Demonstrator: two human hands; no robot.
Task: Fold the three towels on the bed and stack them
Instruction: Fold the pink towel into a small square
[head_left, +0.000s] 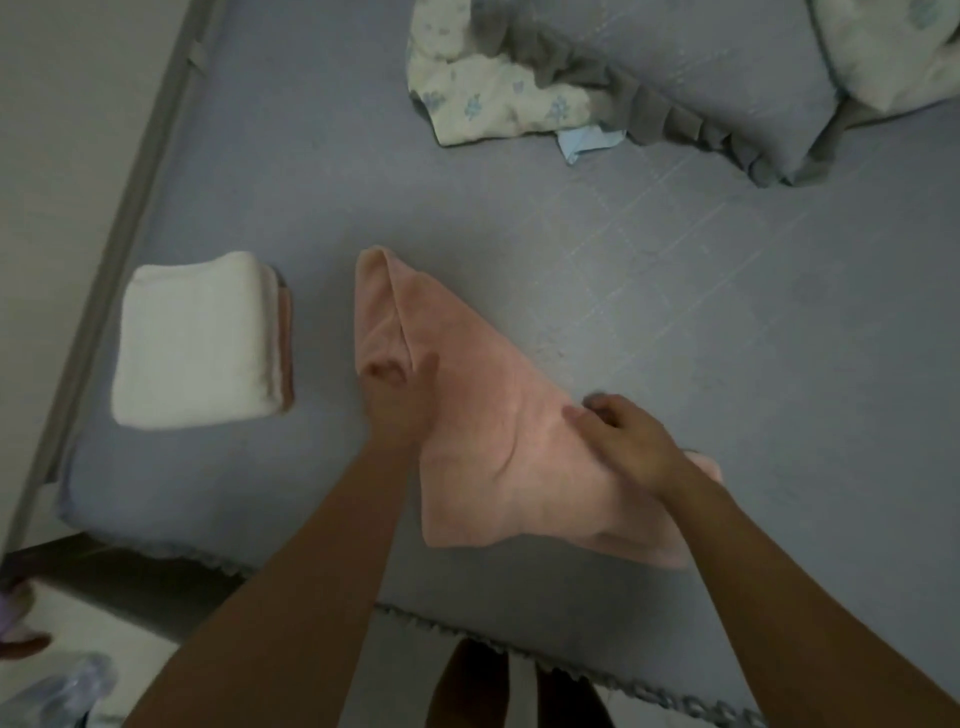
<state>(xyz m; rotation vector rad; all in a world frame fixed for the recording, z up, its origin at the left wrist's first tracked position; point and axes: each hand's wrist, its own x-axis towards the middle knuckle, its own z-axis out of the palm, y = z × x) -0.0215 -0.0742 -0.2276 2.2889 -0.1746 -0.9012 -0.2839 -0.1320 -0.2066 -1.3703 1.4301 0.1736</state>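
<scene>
A pink towel (498, 431) lies partly folded on the blue-grey bed (675, 338), near its front edge. My left hand (400, 395) grips the towel's left side, where a doubled flap runs away from me. My right hand (618, 436) pinches the cloth at its right part, fingers curled on the fabric. To the left lies a folded white towel (192, 343) on top of a folded brownish-pink towel (285, 343), of which only the right edge shows.
A floral quilt (488, 83) and a grey-frilled pillow (701, 88) lie at the far side of the bed. The wall (62, 156) runs along the left. The bed's frilled front edge (467, 631) is close to my legs. Things lie on the floor at bottom left.
</scene>
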